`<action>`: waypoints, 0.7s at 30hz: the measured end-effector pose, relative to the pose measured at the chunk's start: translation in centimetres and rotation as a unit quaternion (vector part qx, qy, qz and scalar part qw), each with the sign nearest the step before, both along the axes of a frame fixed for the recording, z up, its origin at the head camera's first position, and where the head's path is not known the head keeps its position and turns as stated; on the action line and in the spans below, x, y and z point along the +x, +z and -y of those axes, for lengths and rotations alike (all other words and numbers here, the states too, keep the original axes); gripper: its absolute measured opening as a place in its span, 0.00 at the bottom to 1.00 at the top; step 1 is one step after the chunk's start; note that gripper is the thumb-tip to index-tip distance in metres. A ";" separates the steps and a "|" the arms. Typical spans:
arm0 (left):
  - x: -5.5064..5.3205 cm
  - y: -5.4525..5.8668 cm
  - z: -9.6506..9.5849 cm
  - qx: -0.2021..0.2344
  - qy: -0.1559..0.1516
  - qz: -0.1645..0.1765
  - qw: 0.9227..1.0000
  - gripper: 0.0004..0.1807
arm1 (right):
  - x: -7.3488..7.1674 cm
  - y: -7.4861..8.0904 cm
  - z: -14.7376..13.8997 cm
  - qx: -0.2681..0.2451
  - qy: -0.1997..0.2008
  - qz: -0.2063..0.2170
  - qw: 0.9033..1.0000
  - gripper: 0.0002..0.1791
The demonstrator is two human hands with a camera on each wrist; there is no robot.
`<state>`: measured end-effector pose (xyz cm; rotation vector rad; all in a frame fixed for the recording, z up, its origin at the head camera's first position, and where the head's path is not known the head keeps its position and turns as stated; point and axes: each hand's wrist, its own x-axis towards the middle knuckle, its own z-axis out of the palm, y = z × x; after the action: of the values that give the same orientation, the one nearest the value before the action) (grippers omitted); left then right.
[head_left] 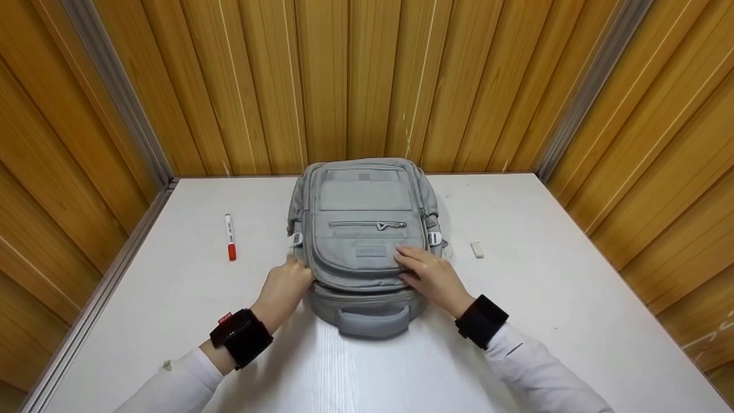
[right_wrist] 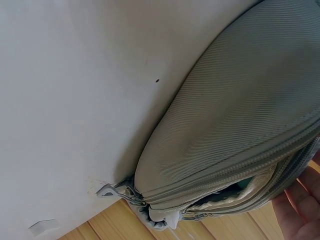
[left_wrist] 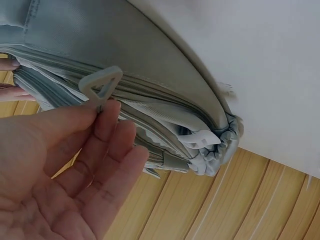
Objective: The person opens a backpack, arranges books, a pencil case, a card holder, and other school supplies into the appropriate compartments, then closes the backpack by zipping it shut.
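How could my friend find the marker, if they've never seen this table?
Find the big gray backpack on the white table. In the head view, the slim marker lies left of it. It's white with a bright red end, unlike the short, pale block on the backpack's other side.

Backpack (head_left: 367, 196) is showing matt, finely ribbed cloth; its zip pull (left_wrist: 95, 77) is appearing smooth, plastic. Table (head_left: 550, 258) is presenting a smooth, faintly glossy finish; wall (head_left: 367, 80) is displaying wood-grain panelling.
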<state>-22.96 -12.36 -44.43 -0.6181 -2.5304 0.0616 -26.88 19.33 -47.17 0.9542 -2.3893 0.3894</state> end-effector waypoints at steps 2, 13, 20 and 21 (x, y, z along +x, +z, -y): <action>0.4 0.2 -0.3 0.001 -0.002 0.006 1.000 0.08 | 0.0 0.0 0.0 0.000 0.001 0.000 1.000 0.26; 1.6 0.5 -1.5 0.012 0.002 0.004 1.000 0.09 | -0.1 0.0 0.1 -0.001 0.003 0.006 1.000 0.26; 1.9 0.7 -2.2 0.042 -0.003 0.024 0.999 0.10 | 0.0 0.1 0.0 0.000 -0.001 0.007 1.000 0.26; 2.0 0.7 -2.4 0.047 -0.008 0.029 0.998 0.10 | 0.0 0.1 0.0 0.000 -0.002 0.006 1.000 0.26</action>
<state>-20.99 -9.99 -43.72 -0.6115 -2.5663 -0.0830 -26.89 19.29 -47.05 0.9509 -2.4007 0.3940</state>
